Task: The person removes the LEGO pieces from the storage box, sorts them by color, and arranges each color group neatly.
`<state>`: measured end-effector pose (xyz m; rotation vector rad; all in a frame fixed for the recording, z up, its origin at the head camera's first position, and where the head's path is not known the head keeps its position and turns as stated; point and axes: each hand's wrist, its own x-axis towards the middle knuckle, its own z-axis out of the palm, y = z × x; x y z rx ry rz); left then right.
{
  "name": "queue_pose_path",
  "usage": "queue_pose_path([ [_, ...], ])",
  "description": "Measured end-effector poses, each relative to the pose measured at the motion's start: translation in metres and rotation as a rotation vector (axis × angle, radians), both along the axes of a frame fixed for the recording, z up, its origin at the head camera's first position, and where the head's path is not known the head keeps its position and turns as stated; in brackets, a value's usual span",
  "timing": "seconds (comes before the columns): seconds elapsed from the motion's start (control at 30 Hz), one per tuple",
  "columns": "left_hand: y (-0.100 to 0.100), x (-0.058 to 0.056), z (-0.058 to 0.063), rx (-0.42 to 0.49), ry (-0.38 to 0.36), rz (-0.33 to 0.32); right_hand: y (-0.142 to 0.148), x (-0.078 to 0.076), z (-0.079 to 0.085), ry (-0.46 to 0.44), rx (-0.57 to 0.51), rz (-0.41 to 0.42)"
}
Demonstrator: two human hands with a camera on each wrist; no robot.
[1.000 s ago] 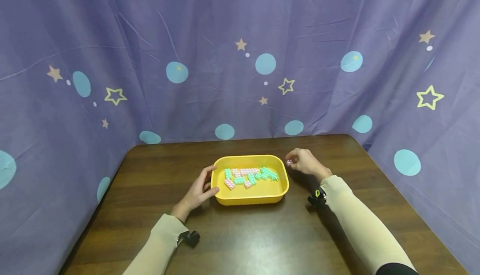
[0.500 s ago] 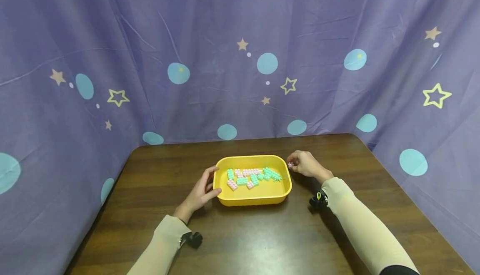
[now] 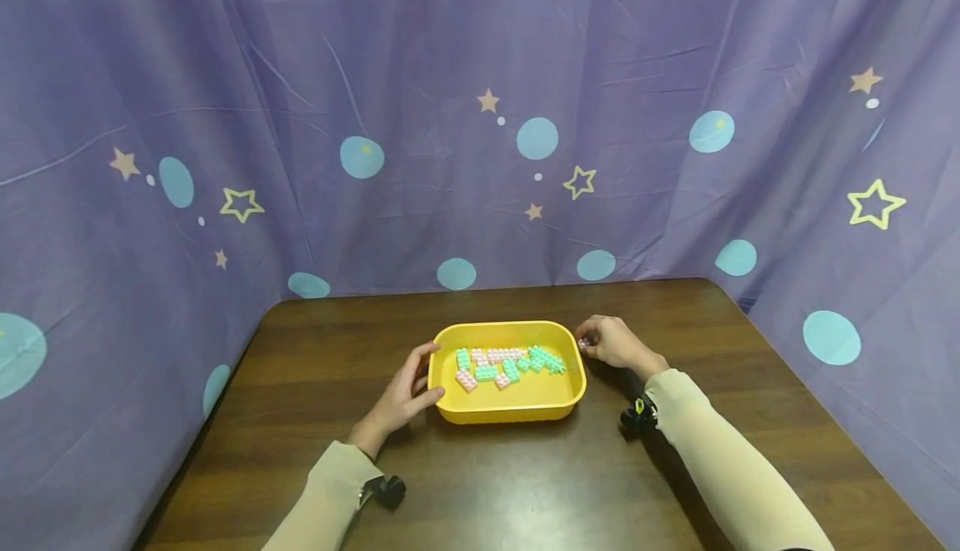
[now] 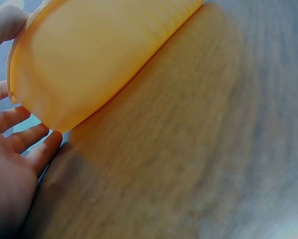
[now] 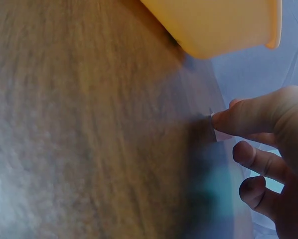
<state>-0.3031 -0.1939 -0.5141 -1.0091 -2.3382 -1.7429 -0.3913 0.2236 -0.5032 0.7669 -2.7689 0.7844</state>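
In the head view my left hand (image 3: 401, 397) rests against the left end of a yellow plastic tray (image 3: 506, 413). Its thumb and index finger lie at the rim, spread apart; in the left wrist view the other fingers (image 4: 27, 137) reach along the end wall. Just beyond the tray's right end, close over the table, my right hand (image 3: 615, 343) pinches a small pink toy building brick (image 3: 583, 343). Thumb and fingers hide most of that brick (image 5: 222, 135) in the right wrist view. Pink bricks (image 3: 466, 380) and mint green bricks (image 3: 486, 373) lie inside the tray.
The tray stands on a dark brown wooden table (image 3: 480, 484), toward its back edge. A purple curtain (image 3: 420, 184) with stars and blue dots hangs behind and at both sides. Black wrist devices (image 3: 390, 493) sit below both hands.
The head view has shifted slightly, so everything sits a little lower and further right in it. Both hands keep nearly the same places beside the tray, the right one still pinching the brick.
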Motion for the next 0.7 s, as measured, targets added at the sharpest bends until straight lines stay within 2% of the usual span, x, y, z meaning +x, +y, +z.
queue_pose_path([
  [0.17,0.001,0.007,0.012,-0.005,0.0,-0.015,0.001,0.0,-0.002,0.027,-0.005,0.014],
  [0.43,-0.002,-0.004,-0.01,-0.006,0.011,0.017,0.001,0.001,-0.001,0.005,0.01,0.006],
  [0.7,-0.003,-0.006,-0.013,0.001,0.026,0.013,0.001,-0.001,-0.002,-0.002,0.01,0.009],
])
